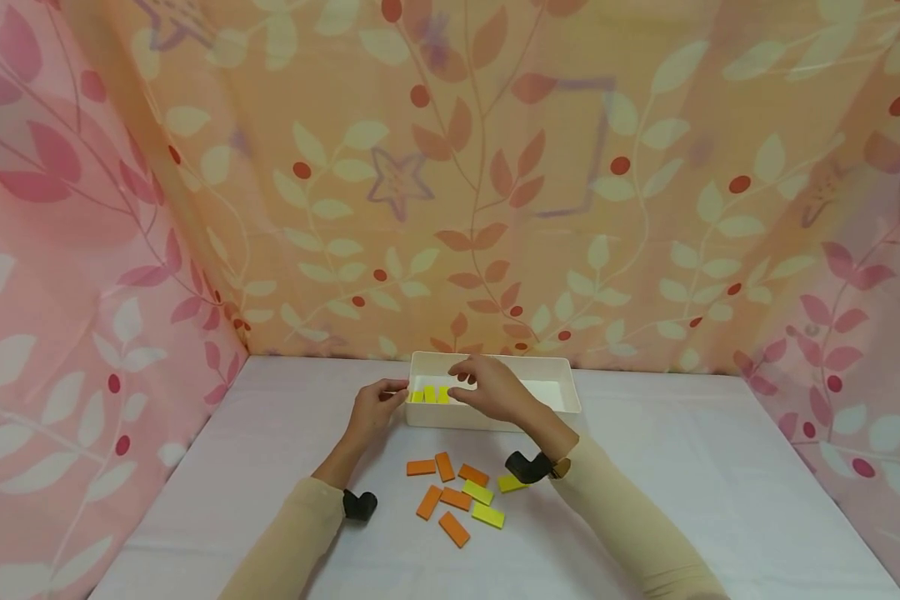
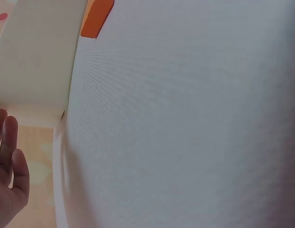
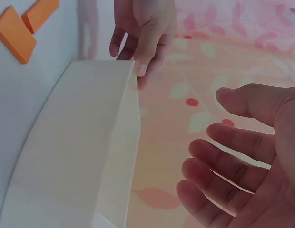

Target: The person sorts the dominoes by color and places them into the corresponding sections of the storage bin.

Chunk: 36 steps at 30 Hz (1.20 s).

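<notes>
A long white box (image 1: 495,419) stands at the back of the table. Upright yellow blocks (image 1: 430,394) line up inside its left end. My left hand (image 1: 375,410) holds that end, its thumb at the rim corner in the right wrist view and its fingers (image 2: 9,147) along the outside of the end wall. Over the box, my right hand (image 1: 492,389) hovers with fingers apart and holds nothing. In the right wrist view this hand (image 3: 242,156) shows thumb and fingers spread, above the box's rim.
Several flat orange blocks (image 1: 455,529) lie scattered on the white cloth in front of the box. Among them are yellow blocks (image 1: 488,515), one partly behind the right wrist's black strap (image 1: 528,467). Patterned curtains (image 1: 495,250) enclose the table at the back and sides.
</notes>
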### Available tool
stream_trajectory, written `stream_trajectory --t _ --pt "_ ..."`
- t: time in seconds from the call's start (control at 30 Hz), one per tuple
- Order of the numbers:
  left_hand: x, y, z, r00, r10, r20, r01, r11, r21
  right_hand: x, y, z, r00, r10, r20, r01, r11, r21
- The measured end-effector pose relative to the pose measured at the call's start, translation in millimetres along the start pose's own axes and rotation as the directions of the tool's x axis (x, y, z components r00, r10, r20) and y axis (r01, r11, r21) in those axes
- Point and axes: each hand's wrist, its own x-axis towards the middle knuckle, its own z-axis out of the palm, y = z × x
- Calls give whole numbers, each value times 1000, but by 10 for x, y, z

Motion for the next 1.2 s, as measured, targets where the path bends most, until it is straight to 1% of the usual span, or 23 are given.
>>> stream_trajectory --t 0.27,0.47,0.57,0.7,0.87,1.07,1.2 --pt "-14 30 -14 1000 -7 4 7 1000 5 -246 40 0 1000 -20 -11 20 999 36" --pt "-11 26 -17 1000 -5 2 5 1000 -7 -380 51 36 999 16 30 -18 998 62" --pt "-5 14 -7 1000 -6 5 6 1000 -10 -462 82 53 999 21 38 -23 998 61" --pt "-10 20 2 1000 -12 2 12 1000 -11 -565 130 66 998 32 46 -35 998 56" --pt "-16 38 9 1000 -23 -4 22 1000 -16 -664 188 92 995 69 66 -73 996 46" --pt "-20 29 14 1000 -26 10 26 999 -19 -737 259 148 993 76 87 -79 997 26" --pt "-10 20 10 1000 -27 4 27 999 -19 -781 299 181 991 100 85 -99 995 -17"
